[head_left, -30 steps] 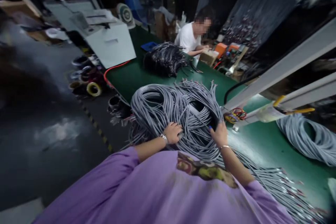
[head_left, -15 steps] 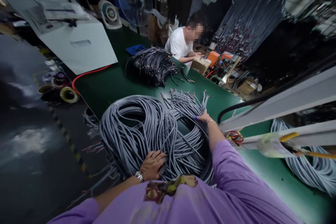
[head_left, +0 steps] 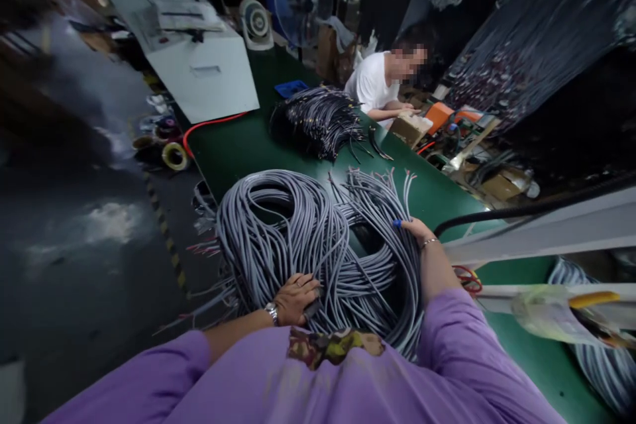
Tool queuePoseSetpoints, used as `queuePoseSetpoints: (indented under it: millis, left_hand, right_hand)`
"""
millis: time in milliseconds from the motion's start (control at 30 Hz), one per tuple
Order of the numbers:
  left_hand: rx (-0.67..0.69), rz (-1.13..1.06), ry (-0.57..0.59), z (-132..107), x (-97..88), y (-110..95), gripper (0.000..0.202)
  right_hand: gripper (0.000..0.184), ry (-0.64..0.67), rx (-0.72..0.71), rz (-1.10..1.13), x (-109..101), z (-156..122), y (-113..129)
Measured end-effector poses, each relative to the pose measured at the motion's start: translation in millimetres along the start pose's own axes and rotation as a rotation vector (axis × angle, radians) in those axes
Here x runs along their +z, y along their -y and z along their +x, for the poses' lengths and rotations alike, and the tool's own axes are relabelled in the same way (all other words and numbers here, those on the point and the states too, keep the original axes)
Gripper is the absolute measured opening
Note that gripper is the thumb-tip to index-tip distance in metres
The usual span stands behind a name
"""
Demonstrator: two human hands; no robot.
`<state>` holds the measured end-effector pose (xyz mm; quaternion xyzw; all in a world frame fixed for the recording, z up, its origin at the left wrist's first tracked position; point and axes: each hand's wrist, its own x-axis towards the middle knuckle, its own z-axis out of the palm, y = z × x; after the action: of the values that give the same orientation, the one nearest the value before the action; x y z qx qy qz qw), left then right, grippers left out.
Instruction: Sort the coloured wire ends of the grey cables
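Observation:
A big coil of grey cables [head_left: 298,238] lies on the green table [head_left: 238,146] in front of me. My left hand [head_left: 295,298] rests on the near side of the coil, fingers curled over the strands beside a small dark object. My right hand [head_left: 415,230] reaches further out and lies on the coil's right side, fingers bent over the cables; a blue nail shows at the fingertip. Loose cable ends with coloured wires [head_left: 377,179] stick out at the far side.
A bundle of black cables [head_left: 318,122] lies further along the table. A person in a white shirt [head_left: 375,83] works beyond it by a cardboard box [head_left: 410,129]. A white machine [head_left: 203,73], tape rolls [head_left: 173,156] on the floor and a grey rail [head_left: 546,232] are nearby.
My right hand has moved from the coil's near edge out to its far right side. My left hand stayed on the near side. The view has swung slightly.

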<state>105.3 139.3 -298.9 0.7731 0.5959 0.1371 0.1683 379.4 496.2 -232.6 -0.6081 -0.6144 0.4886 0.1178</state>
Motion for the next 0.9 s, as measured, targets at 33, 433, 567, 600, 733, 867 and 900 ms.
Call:
queuePoseSetpoints:
  millis: [33,433,567,600,733,867,900]
  left_hand:
    - [-0.003,-0.001,0.002,1.3,-0.9,-1.4,0.039]
    - [0.057,0.015,-0.006,16.3,-9.0,-12.7,0.032]
    - [0.087,0.030,-0.084,18.7,-1.6,-13.5,0.034]
    - [0.091,0.037,-0.087,20.0,-0.2,-13.4,0.035]
    - [0.109,0.054,-0.082,27.9,1.6,-10.8,0.034]
    - [0.125,0.053,-0.079,34.1,-0.4,-9.7,0.030]
    - [0.131,0.050,-0.091,35.0,-0.5,-10.1,0.029]
  right_hand:
    - [0.055,0.042,-0.018,-0.004,1.1,-4.7,8.1]
    - [0.047,0.053,-0.616,-0.942,139.7,-103.9,45.7]
    - [0.055,-0.122,-0.670,-1.090,170.5,-95.2,20.9]
    - [0.057,-0.130,-0.679,-1.098,172.1,-91.2,18.5]
    - [0.058,-0.153,-0.650,-1.123,169.6,-84.6,15.2]
    - [0.081,-0.314,-0.567,-1.048,166.2,-92.7,3.6]
    - [0.083,-0.326,-0.546,-1.022,164.7,-94.6,1.0]
